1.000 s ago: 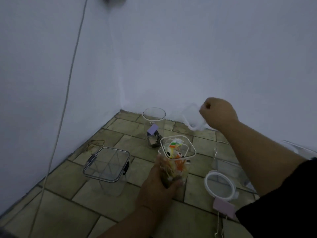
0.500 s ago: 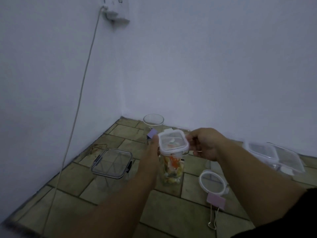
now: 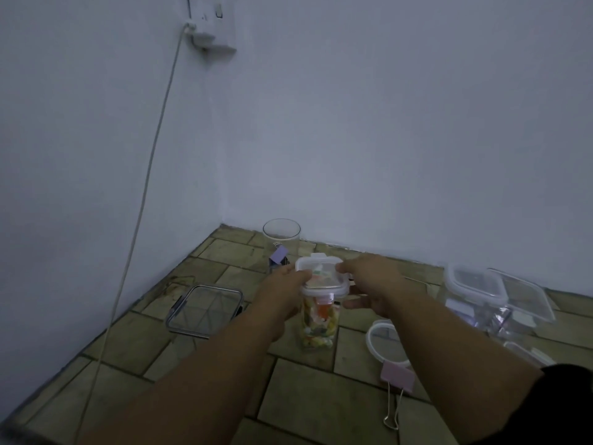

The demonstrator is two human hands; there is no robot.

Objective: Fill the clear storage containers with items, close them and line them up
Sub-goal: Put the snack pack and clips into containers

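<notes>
A tall clear container [image 3: 318,326] full of colourful small items stands on the tiled floor in the middle. A white-rimmed clear lid [image 3: 322,276] lies on its top. My left hand [image 3: 282,290] holds the lid's left edge and the container's upper side. My right hand [image 3: 373,284] grips the lid's right edge, thumb on top. A round clear jar [image 3: 281,234] with a purple clip stands open behind. A square container with a black-clasped lid [image 3: 205,305] sits to the left.
Closed clear containers [image 3: 487,293] stand at the right by the wall. A round white lid [image 3: 385,343] and a pink binder clip [image 3: 397,380] lie on the floor at the front right. A cable [image 3: 141,200] hangs down the left wall from a socket [image 3: 208,30].
My right hand brought the lid from the back wall onto the colourful container. Both hands now sit on the lid's edges. The camera tilted up.
</notes>
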